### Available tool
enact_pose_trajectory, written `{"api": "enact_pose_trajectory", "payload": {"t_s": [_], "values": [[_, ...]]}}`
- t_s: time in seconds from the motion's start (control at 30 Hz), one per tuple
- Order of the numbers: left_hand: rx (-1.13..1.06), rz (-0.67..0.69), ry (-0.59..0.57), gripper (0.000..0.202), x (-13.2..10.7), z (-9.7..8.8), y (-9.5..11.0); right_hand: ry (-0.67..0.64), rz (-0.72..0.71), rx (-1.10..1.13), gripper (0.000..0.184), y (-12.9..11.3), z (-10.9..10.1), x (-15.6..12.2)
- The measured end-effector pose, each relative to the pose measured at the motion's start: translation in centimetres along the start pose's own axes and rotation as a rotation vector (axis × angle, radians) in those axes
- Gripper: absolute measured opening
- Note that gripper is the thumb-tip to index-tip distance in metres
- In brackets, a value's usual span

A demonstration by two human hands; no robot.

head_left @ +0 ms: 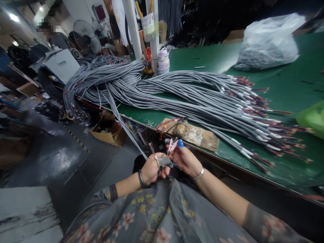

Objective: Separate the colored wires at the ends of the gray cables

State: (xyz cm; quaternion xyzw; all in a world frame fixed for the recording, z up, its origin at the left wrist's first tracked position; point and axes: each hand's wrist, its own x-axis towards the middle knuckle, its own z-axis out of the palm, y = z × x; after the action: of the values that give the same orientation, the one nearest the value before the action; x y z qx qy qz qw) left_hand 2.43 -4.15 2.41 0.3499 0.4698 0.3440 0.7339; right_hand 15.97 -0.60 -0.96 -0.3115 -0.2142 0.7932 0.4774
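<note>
My left hand is closed around the ends of a few grey cables, which run down to it from the bench. Thin coloured wires stick up from that grip, and more fan out towards the other hand. Grey wrapping covers some of the left fingers. Close beside it, my right hand pinches a small pale pink clip against the coloured wires. A blue cover sits on one of its fingertips. The exact contact between clip and wires is too small to make out.
A large bundle of grey cables with stripped ends lies across the green bench. At the near edge lies a worn wooden block. A plastic bag, a lilac bottle and a cardboard box are around. A person is at the back left.
</note>
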Motion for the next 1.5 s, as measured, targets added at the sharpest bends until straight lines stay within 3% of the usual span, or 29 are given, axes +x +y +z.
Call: {"api": "enact_pose_trajectory", "payload": {"t_s": [0.37, 1.2, 1.4, 1.5], "values": [[-0.007, -0.026, 0.037, 0.042, 0.3, -0.3, -0.6, 0.050, -0.012, 0.147, 0.024, 0.4, -0.3, 0.5], [0.051, 0.006, 0.017, 0.043, -0.8, -0.2, -0.5, 0.037, 0.043, 0.068, 0.039, -0.5, -0.1, -0.6], [0.049, 0.078, 0.066, 0.044, -1.1, -0.1, -0.7, 0.045, -0.026, -0.006, 0.028, -0.8, 0.2, -0.7], [0.049, 0.107, 0.095, 0.044, -0.9, 0.1, -0.8, 0.082, -0.074, -0.063, 0.031, -0.6, 0.1, -0.7]]}}
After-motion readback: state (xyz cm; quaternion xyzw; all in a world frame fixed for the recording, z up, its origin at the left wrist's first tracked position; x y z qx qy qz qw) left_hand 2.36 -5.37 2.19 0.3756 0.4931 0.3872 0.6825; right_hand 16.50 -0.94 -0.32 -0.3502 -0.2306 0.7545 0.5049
